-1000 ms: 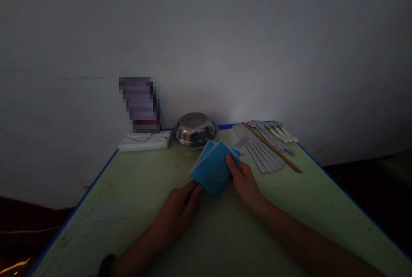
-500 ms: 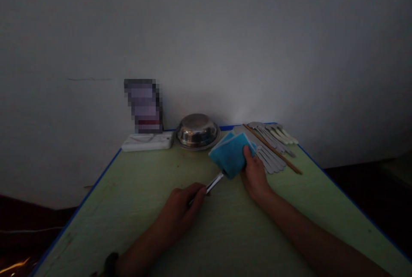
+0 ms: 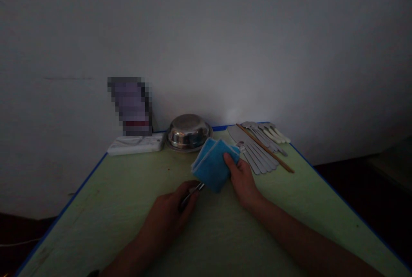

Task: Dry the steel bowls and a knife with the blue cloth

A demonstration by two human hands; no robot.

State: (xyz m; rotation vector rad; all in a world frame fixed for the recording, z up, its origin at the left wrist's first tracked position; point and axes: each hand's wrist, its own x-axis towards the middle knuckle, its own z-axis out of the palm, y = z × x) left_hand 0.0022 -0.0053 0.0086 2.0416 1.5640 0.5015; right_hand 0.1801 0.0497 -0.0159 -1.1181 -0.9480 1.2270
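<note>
My left hand (image 3: pixel 170 210) is closed round the handle of a metal utensil (image 3: pixel 193 191) just above the green table (image 3: pixel 112 208). Only a short shiny stretch of the handle shows; the rest of the utensil lies inside a folded blue cloth (image 3: pixel 213 164). My right hand (image 3: pixel 241 178) grips that cloth, thumb on top, wrapped about the utensil's far end. The room is dim.
A steel bowl (image 3: pixel 188 132) stands upside down at the table's back edge, with a white power strip (image 3: pixel 135 144) to its left. A row of several metal utensils (image 3: pixel 259 154) and a wooden stick (image 3: pixel 265 148) lies at the back right. The table has a blue rim.
The cloth slid out along the utensil toward the back right, baring its handle, and has now come back down toward my left hand. The view shifted slightly.
</note>
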